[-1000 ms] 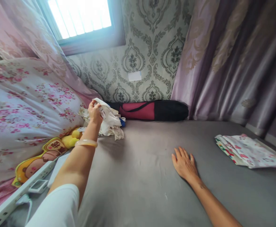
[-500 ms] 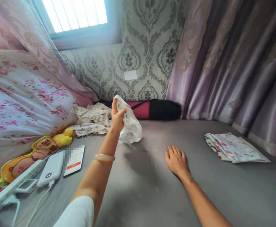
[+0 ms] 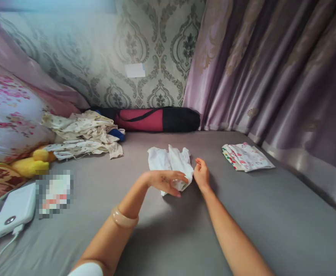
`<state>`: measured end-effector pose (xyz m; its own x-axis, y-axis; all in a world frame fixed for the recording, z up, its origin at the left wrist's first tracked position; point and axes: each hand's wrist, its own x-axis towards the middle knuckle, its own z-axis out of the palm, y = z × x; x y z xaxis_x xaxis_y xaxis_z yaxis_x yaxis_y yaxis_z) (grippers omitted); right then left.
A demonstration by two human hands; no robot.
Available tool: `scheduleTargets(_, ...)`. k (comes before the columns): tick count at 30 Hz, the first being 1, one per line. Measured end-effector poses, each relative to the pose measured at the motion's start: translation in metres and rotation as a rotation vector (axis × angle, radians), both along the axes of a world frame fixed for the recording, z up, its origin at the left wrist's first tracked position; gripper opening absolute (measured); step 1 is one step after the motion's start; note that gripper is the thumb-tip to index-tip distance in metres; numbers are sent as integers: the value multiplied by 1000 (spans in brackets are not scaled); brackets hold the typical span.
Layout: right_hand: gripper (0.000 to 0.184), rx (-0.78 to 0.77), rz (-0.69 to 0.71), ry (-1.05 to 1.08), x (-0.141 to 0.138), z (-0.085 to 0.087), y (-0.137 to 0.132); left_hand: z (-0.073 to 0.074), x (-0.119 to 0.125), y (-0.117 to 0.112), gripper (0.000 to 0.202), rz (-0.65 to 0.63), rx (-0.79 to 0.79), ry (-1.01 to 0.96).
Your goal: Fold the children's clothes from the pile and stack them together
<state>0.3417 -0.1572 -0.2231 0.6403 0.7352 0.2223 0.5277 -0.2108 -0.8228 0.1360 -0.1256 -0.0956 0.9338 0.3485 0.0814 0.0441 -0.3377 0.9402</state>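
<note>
Well, most of the grey mattress [image 3: 271, 230] is bare on the near side and to the right, up to where the purple curtain [image 3: 271, 76] hangs along its right edge. At the far edge a red and black bag [image 3: 159, 119] lies against the papered wall, and a loose pile of clothes [image 3: 83, 132] sits far left beside it. A folded floral cloth [image 3: 246, 157] lies far right, near the curtain and well apart from the hands. A white power bank [image 3: 12, 209] rests near left. The white garment [image 3: 170, 161] lies crumpled at the middle of the mattress. The left hand [image 3: 166, 181] has its fingers closed over the garment's near end, while the right hand [image 3: 201, 175] pinches its right edge, the two hands close together.
</note>
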Motion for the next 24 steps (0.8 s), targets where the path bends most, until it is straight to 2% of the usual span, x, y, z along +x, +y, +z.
scheduleTargets(2, 43, 29, 7, 45, -1, -1, 1, -2, -7, 2, 25, 117, -102, -43)
scheduleTargets(5, 38, 75, 23, 134, 3, -4, 5, -14, -17, 16, 14, 424, -199, -134)
scheduleTargets(9, 34, 131, 80, 149, 13, -2, 7, -56, -31, 43, 27, 882, -66, -75)
scheduleTargets(12, 33, 96, 183, -53, 11, 9, 3, -87, -41, 54, 32, 1087, 50, 51)
scheduleTargets(15, 34, -47, 300, -306, -7, 23, -4, -101, -43, 54, 48, 1127, 9, 123)
scheduleTargets(17, 41, -176, 337, -461, -25, 30, -10, -103, -39, 50, 58, 1109, -46, 134)
scheduleTargets(19, 35, -265, 373, -568, -39, 34, -13, -103, -35, 46, 56, 1043, -40, 142)
scheduleTargets(21, 25, -293, 413, -591, -46, 36, -14, -102, -32, 43, 44, 940, 17, 141)
scheduleTargets(24, 30, -181, 396, -432, -40, 36, -10, -99, -33, 43, 32, 837, 40, 101)
